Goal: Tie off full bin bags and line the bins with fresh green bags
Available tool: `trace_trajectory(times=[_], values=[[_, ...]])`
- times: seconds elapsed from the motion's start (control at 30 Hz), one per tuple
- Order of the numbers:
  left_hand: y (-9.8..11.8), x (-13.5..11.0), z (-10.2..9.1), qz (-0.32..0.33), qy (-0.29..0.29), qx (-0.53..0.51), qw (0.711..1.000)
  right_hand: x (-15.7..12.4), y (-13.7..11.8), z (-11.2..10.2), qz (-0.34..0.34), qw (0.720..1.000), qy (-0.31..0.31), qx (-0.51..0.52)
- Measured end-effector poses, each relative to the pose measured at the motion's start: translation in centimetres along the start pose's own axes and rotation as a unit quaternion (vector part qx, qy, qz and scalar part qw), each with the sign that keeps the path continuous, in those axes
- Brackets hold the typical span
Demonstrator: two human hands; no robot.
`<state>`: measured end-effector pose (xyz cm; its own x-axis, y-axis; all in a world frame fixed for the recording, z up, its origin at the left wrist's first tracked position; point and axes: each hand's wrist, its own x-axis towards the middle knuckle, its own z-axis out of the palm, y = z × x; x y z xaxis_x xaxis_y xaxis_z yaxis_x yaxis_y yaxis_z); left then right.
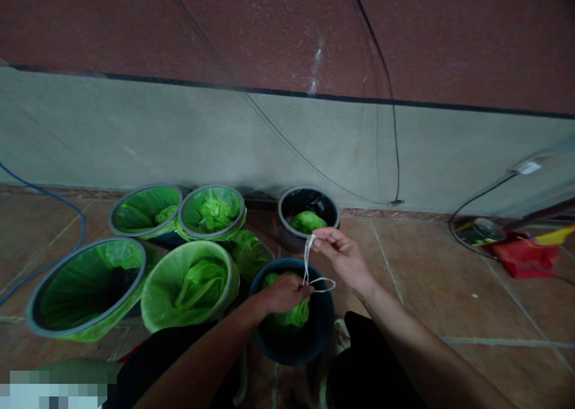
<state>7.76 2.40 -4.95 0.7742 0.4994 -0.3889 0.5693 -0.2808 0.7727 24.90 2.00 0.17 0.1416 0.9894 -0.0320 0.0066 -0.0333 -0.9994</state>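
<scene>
Both hands hold a thin white string (306,259), looped between them above a dark blue bucket (326,325). My left hand (286,293) is closed on the string's lower part and hangs over the bucket's opening. Higher and to the right, my right hand (341,253) pinches the top of the loop between thumb and fingers. A crumpled green plastic bag (294,314) lies inside the bucket, partly covered by my left hand. Just behind it stands a dark bucket (332,208) with a black liner and another green bag (308,220) in it.
Several bins with green liners stand at left, among them a large light-green one (155,304) and a grey-rimmed one (38,313). A blue cable (83,223) runs along the floor at far left. A red dustpan-like object (523,256) lies at right by the wall (157,127).
</scene>
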Motion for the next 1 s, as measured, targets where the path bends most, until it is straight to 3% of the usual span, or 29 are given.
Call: trace_trajectory(times=[0.13, 0.27, 0.33, 0.53, 0.8, 0.9, 1.0], values=[[-1.3, 0.9, 0.3, 0.001, 0.016, -0.055, 0.998, -0.6, 3.0, -1.1, 0.055, 0.992, -0.050, -0.100], [-2.5, 1.4, 0.6, 0.007, 0.020, -0.133, 0.991, -2.1, 5.2, -1.3, 0.094, 0.949, -0.206, -0.219], [-2.8, 1.4, 0.7, -0.003, 0.013, -0.179, 0.984, -2.6, 5.6, -1.1, 0.113, 0.931, -0.252, -0.241], [-3.1, 1.3, 0.7, -0.041, 0.030, -0.280, 0.959, -3.0, 5.6, -1.0, 0.150, 0.920, -0.280, -0.230], [-3.9, 1.8, 1.2, -0.110, 0.135, -0.330, 0.928, -3.5, 4.7, 0.3, 0.123, 0.867, -0.262, -0.406], [-3.7, 1.6, 0.6, -0.110, 0.145, -0.317, 0.931, -3.9, 3.5, 1.1, 0.131, 0.851, -0.309, -0.404], [-3.4, 1.2, -0.4, -0.084, 0.118, -0.254, 0.956, -4.2, 3.0, 1.2, 0.136, 0.827, -0.364, -0.406]])
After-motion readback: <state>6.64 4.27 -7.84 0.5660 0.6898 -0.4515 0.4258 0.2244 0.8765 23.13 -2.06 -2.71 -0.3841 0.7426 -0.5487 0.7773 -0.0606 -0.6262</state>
